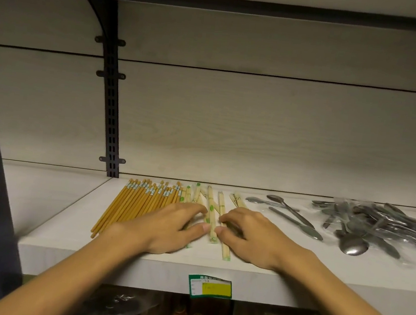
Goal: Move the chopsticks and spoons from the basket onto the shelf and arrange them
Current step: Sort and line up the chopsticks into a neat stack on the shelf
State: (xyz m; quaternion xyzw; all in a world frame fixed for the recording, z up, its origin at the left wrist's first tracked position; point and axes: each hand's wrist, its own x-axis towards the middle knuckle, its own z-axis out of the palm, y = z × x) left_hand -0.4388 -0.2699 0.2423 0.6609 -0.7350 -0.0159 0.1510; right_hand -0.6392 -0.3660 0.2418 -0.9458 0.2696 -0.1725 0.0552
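Both hands are down on the wrapped chopsticks (212,209) in the middle of the shelf (70,222). My left hand (170,227) lies palm down over the left part of that group, fingers loosely bent and spread, the fingertips resting on the wrappers and the thumb reaching in toward the middle pair. I read it as pressing rather than gripping; nothing is closed around a stick. My right hand (252,236) mirrors it on the right side, fingers curled a little more, fingertips on the wrappers and the thumb just beside the left thumb, with one wrapped pair lying between the two thumbs. Whether the right fingers actually pinch a stick I cannot tell, since the knuckles hide the pads.

The wrapped chopsticks are pale with green ends, fanned unevenly, some crossing each other, a few poking out toward the shelf's front edge below my hands. Just left of them, touching the group, lies a tidy slanted row of bare wooden chopsticks (137,201) with small labels near their far ends. To the right, a few loose metal spoons (290,218) lie apart from the chopsticks, and farther right is a heap of spoons in clear plastic (375,228). A green and yellow price tag (210,287) sits on the shelf's front lip.
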